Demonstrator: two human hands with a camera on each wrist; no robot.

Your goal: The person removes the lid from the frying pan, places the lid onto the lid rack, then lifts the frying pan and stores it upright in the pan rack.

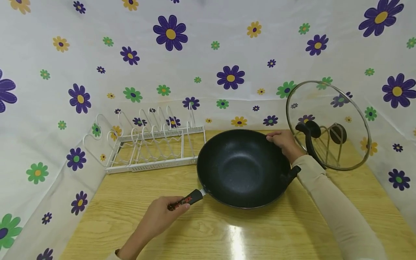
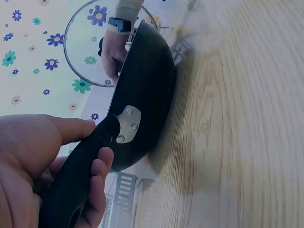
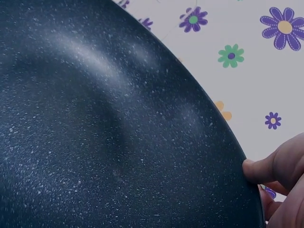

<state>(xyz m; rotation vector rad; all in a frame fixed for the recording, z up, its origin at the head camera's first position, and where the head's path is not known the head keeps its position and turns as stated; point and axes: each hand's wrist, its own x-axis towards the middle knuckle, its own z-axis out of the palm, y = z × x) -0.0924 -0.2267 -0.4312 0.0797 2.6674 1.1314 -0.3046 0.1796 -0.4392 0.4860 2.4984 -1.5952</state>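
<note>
left hand (image 1: pixel 160 216) nearest the camera, fingers curled tight round the wok handle (image 1: pixel 186 199) – thumb lies along its top in the left wrist view, grip clamped just short of the riveted metal bracket (image 2: pixel 127 124)

handle is black with red markings, runs up and right from that hand into the wok (image 1: pixel 242 168)

wok is black, speckled non-stick inside, sitting on the wooden surface (image 1: pixel 227 231) between the two hands; looks roughly level from the head view, can't tell if the base is fully resting or slightly lifted

right hand (image 1: pixel 285 142) is across the bowl from the left hand, on the far right rim – fingers hooked over the edge, thumb tip pressing the inner rim in the right wrist view, so it is pinching the rim. Beige sleeve (image 1: pixel 338 209) runs back from it over the small helper handle (image 1: pixel 292 172), which sits just behind that wrist

just beyond the right hand: glass lid (image 1: pixel 328 124) standing near upright on a wire stand (image 1: pixel 331 142), black knob (image 1: pixel 308 129) facing the hand, near but not touching

beyond the left hand and off to its left: white wire rack (image 1: pixel 152 144) at the back of the surface, well apart from both hands

floral sheet (image 1: pixel 195 54) behind and around everything
</note>
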